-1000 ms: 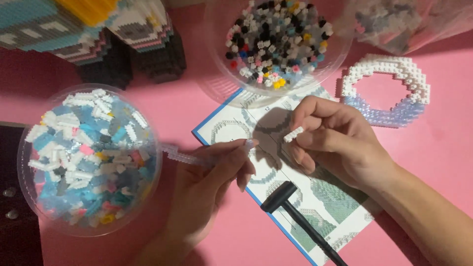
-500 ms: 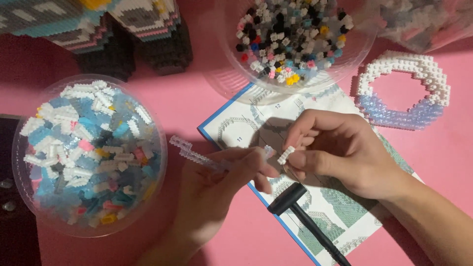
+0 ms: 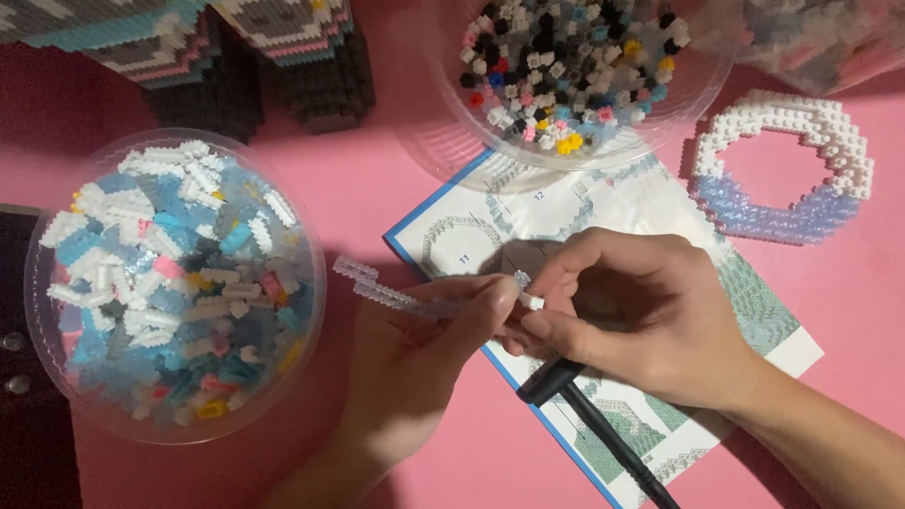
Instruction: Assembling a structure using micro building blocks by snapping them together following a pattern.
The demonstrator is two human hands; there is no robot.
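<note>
My left hand [image 3: 415,363] pinches a thin strip of clear building bricks [image 3: 386,292] that sticks out to the left over the pink table. My right hand [image 3: 641,316] meets it at the fingertips and holds a tiny white brick [image 3: 531,301] against the strip's right end. Both hands hover over an open instruction booklet [image 3: 754,320] with ring diagrams.
A clear bowl of blue, white and pink bricks [image 3: 174,283] sits at left. A second bowl of mixed dark and coloured bricks [image 3: 575,71] stands at the top. A white and pale-blue brick ring [image 3: 782,165] lies at right. A black tool [image 3: 589,419] rests on the booklet. Built brick models [image 3: 189,38] stand top left.
My hands came together: the right hand brought the small white brick to the end of the clear strip, which the left hand shifted slightly right.
</note>
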